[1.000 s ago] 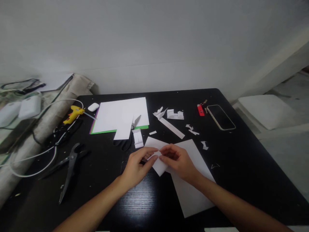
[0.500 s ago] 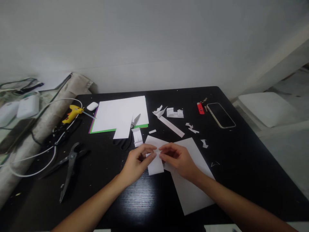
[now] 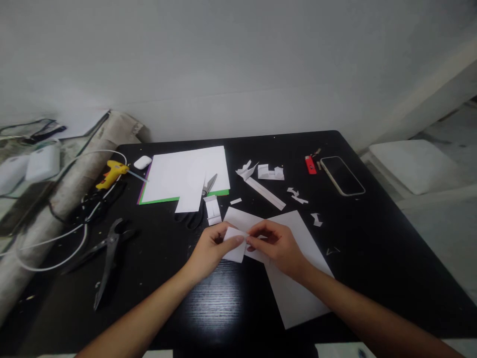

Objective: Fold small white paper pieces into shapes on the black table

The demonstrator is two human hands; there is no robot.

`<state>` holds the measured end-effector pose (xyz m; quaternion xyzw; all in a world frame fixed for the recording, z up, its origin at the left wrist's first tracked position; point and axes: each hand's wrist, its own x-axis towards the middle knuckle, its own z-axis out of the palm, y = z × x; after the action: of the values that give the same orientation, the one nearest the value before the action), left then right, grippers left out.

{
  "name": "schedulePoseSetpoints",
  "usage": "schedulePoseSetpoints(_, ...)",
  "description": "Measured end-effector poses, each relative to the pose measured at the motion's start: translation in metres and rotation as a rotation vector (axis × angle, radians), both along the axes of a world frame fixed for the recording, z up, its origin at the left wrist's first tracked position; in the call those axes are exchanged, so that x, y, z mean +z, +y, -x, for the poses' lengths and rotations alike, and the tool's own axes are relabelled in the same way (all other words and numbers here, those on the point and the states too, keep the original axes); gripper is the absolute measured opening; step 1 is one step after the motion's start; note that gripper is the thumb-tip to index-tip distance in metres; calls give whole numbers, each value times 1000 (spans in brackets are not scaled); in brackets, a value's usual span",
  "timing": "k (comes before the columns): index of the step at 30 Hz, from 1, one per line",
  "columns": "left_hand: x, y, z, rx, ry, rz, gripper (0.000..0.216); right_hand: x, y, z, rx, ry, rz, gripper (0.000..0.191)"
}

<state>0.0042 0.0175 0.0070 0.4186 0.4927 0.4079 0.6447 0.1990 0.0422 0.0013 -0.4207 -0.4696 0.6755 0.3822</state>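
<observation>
A small piece of white paper [image 3: 234, 252] is held above the black table, pinched between thumb and fingers of my left hand [image 3: 212, 248]. My right hand [image 3: 276, 244] closes on the paper's right edge, fingertips close to my left thumb. Behind and below the hands lie white sheets of paper [image 3: 294, 298], partly covered by my right hand and forearm. Just beyond my left hand is a folded white paper piece [image 3: 212, 211]. Scissors [image 3: 209, 185] lie past it, their black handles partly under a white paper strip.
White paper [image 3: 179, 171] lies over coloured sheets at the back. Folded paper [image 3: 271, 172] and scraps [image 3: 297, 196] are scattered to the right, near a red lighter [image 3: 310, 165] and a phone [image 3: 343, 175]. Leftward are a yellow glue gun [image 3: 113, 174], its cable and pliers [image 3: 111, 243].
The small paper has been tilted and lifted a little, its lower edge now slanting. My left thumb lies flatter across it; both hands stay close together.
</observation>
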Motion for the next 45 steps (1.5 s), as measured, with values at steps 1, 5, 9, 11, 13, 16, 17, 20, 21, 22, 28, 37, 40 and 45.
schedulePoseSetpoints(1, 0, 0, 0, 1, 8, -1, 31, 0, 0, 0, 4, -6, -3, 29)
schedulePoseSetpoints(5, 1, -1, 1, 3, 55, -30, 30, 1, -2, 0, -1, -28, -35, 29)
schedulePoseSetpoints(9, 4, -2, 2, -15, 96, -35, 27, 2, -3, 1, 14, -17, -47, 26)
schedulePoseSetpoints(11, 4, -2, 3, -26, 101, -16, 27, 3, -3, 1, 37, -12, -38, 25)
schedulePoseSetpoints(13, 4, -1, 4, -34, 80, 13, 27, 3, -3, 0, 53, -10, -31, 23)
schedulePoseSetpoints(16, 3, -1, 7, -55, 34, 67, 26, 3, -2, -2, 71, -31, -54, 21)
schedulePoseSetpoints(17, 3, 0, 8, -63, 22, 83, 25, 4, -1, -2, 76, -43, -72, 21)
schedulePoseSetpoints(20, 0, 1, 12, -89, -12, 119, 24, 4, 1, -4, 79, -62, -137, 19)
schedulePoseSetpoints(21, -1, 1, 13, -99, -24, 132, 24, 4, 1, -5, 80, -62, -156, 19)
schedulePoseSetpoints(22, -2, 1, 13, -109, -37, 147, 23, 4, 1, -5, 83, -63, -173, 18)
schedulePoseSetpoints(28, -3, 2, 12, -134, -88, 262, 27, 0, 0, -6, 81, -76, -302, 18)
schedulePoseSetpoints(37, -2, 2, 11, -128, -120, 259, 25, -5, -1, -5, 59, -10, -417, 8)
schedulePoseSetpoints(40, -3, 1, 11, -117, -109, 246, 24, -5, -1, -5, 59, -10, -409, 9)
schedulePoseSetpoints(45, -4, 2, 12, -123, -62, 196, 21, -6, -2, -6, 56, -24, -405, 11)
